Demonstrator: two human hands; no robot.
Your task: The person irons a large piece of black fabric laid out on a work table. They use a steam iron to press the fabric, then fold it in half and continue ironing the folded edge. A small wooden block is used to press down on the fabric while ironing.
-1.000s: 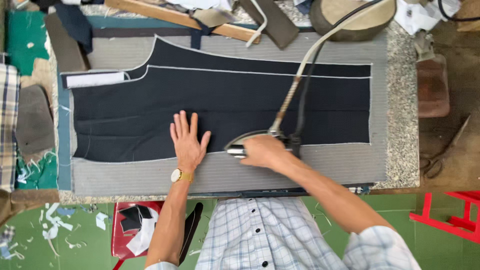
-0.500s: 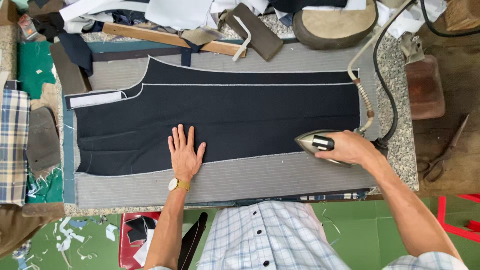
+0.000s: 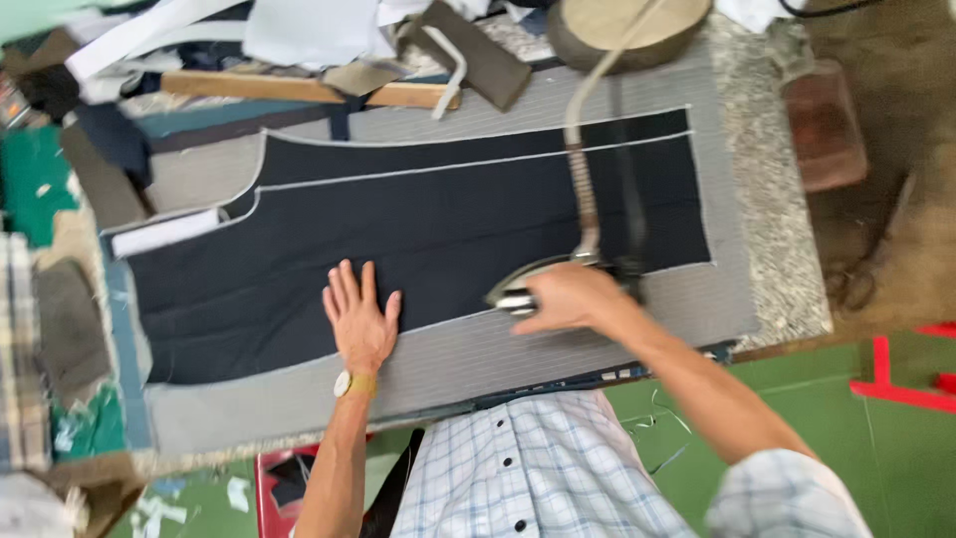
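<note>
A dark navy trouser panel with white-stitched edges lies flat on a grey striped pressing pad. My left hand rests flat on the panel's near edge, fingers spread, a gold watch on the wrist. My right hand grips the handle of a metal iron that sits on the cloth near the same edge, right of the left hand. The iron's braided cord and a dark hose rise toward the far side.
A wooden stick, a dark pressing block, a round padded cushion and fabric scraps crowd the far edge. A brown block and scissors lie at the right. A red stool stands on the green floor.
My right hand has slid the iron left, from the panel's right end back toward the middle. The left hand stays pressed in place. The view has tilted and blurred.
</note>
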